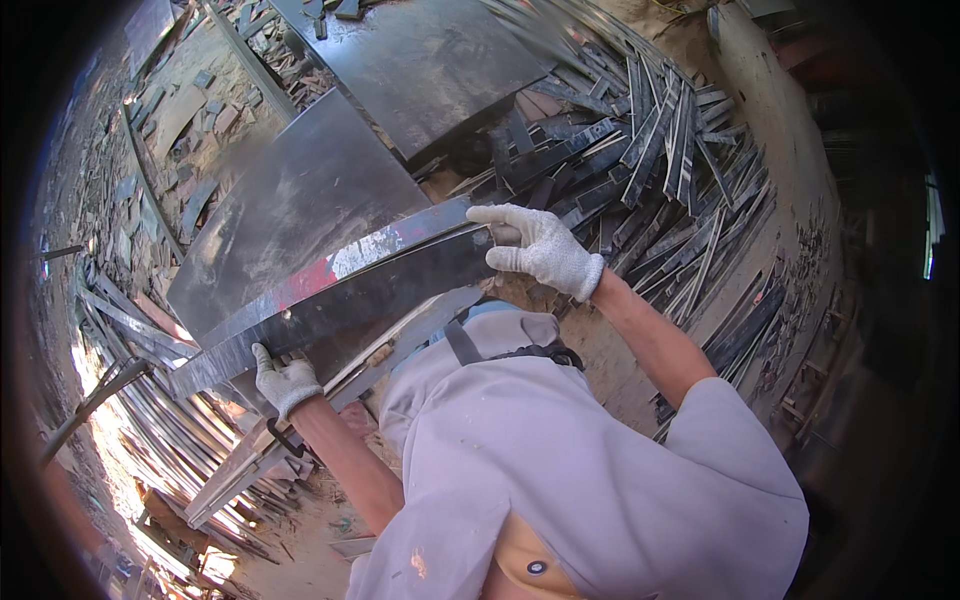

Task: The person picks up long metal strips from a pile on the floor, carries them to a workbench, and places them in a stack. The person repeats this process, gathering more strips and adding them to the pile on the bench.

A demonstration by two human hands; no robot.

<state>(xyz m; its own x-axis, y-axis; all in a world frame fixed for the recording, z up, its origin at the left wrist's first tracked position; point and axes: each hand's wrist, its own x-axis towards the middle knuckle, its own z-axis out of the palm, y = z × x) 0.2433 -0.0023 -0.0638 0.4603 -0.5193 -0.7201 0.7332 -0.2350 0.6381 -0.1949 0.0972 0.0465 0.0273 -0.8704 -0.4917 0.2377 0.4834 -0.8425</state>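
That long grey strip (318, 277), blotched red and white, is held aslant, right end higher, stone perhaps.

Long strip (337, 267) across centre: blue-grey upper edge blotched red and white, near-black side below. Left hand (287, 383) and right hand (545, 252): off-white gloves, speckled knit. Large slab (305, 190) left of centre, second slab (430, 75) at top: dark grey, smeared with paler dusty streaks. Strip pile (650, 140), upper right: charcoal, streaked with pale edges. Shirt (600, 440), lower centre: plain pale lilac-grey, small orange-pink stain (418, 563).
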